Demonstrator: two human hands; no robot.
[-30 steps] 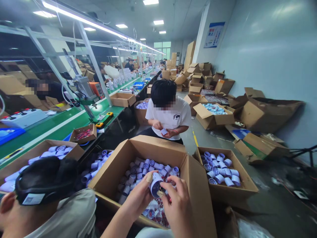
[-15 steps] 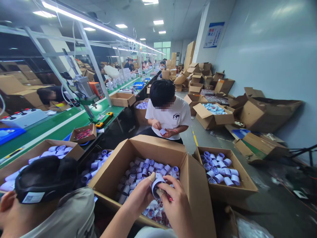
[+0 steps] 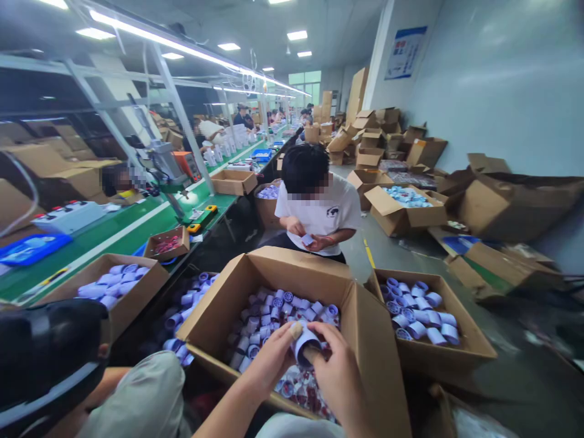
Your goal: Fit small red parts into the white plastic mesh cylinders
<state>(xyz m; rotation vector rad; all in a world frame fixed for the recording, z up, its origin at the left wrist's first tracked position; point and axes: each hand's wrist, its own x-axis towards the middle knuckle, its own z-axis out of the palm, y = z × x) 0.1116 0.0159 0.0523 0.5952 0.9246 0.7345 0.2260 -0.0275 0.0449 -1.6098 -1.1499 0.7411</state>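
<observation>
A pale purple plastic cylinder (image 3: 301, 342) is held over the big open carton (image 3: 365, 340), its open end tilted toward me. My left hand (image 3: 272, 359) grips its left side, with a tan covering on the thumb tip. My right hand (image 3: 340, 371) closes on the rim from the right, some of its fingers reaching into the opening; whether they hold a small part inside is hidden. Below lie many similar cylinders (image 3: 262, 319) in the carton. Nearer to me in it are small red and clear parts (image 3: 303, 392).
Another box of cylinders (image 3: 442, 359) stands at right. At left are a box of purple parts (image 3: 150, 283) and a green conveyor bench (image 3: 150, 219) with a press (image 3: 166, 164). A co-worker in white (image 3: 319, 210) sits opposite; a capped person (image 3: 50, 359) is close at left.
The view has shifted, so the scene sits further right. My right fingers reach deeper into the cylinder, and the red piece seen at them before is out of sight. The capped person has leaned lower.
</observation>
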